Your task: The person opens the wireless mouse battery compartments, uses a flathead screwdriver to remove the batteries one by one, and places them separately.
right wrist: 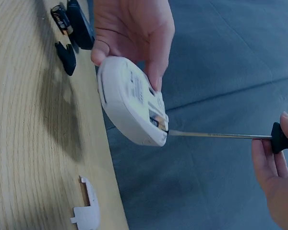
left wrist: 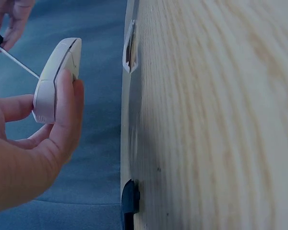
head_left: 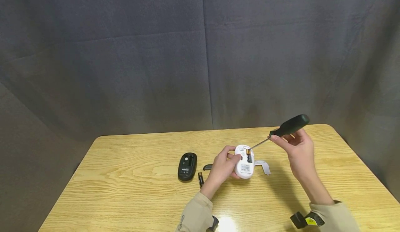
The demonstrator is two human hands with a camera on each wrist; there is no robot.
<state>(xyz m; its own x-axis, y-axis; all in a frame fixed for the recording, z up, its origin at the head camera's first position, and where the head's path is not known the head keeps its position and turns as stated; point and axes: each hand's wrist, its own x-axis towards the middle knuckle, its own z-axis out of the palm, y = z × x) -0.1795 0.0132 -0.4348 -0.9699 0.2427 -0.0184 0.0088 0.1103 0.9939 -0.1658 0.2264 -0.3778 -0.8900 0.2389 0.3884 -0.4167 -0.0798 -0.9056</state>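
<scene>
My left hand (head_left: 222,165) grips a white computer mouse (head_left: 245,171) by its side, underside up, above the table. A battery (head_left: 248,155) sits in its uncovered compartment. In my right hand (head_left: 298,152) is a screwdriver (head_left: 293,125) with a dark handle, held by fingers and thumb near the front of the handle. Its metal shaft (right wrist: 221,135) slants down to the mouse, and the tip meets the compartment's end in the right wrist view. Below the mouse, the white battery cover (right wrist: 89,211) lies on the wood.
Left of my hands, a black mouse (head_left: 186,171) lies underside up with its compartment uncovered. A loose battery (head_left: 200,179) and a black cover (head_left: 207,167) lie between it and my left forearm. The wooden table (head_left: 131,176) ends at a grey curtain (head_left: 156,68) behind.
</scene>
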